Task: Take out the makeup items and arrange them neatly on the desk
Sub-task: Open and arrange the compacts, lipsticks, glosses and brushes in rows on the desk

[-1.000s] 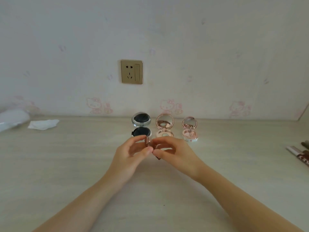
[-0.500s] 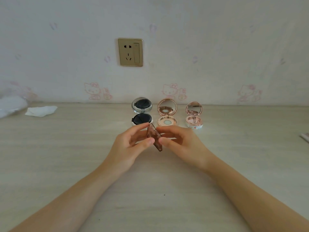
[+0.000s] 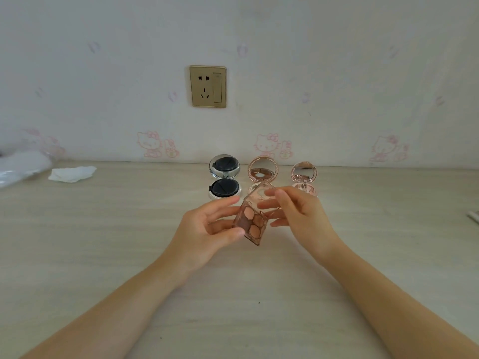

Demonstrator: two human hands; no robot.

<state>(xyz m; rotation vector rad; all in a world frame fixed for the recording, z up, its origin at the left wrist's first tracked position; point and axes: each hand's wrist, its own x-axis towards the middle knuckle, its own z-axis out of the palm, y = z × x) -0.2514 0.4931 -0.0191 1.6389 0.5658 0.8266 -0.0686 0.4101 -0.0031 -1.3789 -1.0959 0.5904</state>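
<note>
A small clear eyeshadow palette [image 3: 251, 222] with brown and peach pans hangs above the desk, its transparent lid swung up. My left hand [image 3: 207, 229] pinches the palette's base between thumb and fingers. My right hand [image 3: 298, 213] holds the raised lid at its edge with thumb and fingertips. Behind them three round compacts stand open in a row: a black and silver cushion compact [image 3: 224, 181], a rose-gold compact [image 3: 261, 172] partly hidden by the lid, and a pink compact [image 3: 303, 174] partly hidden by my right fingers.
The pale wooden desk [image 3: 116, 242] meets a wall with a gold socket [image 3: 208, 86]. A crumpled white tissue [image 3: 71, 174] and a clear plastic bag [image 3: 18, 168] lie at the far left. A small object [image 3: 474, 216] shows at the right edge.
The palette was shut and held edge-on; its lid has now been swung up and the pans show. My hands have risen slightly and spread apart.
</note>
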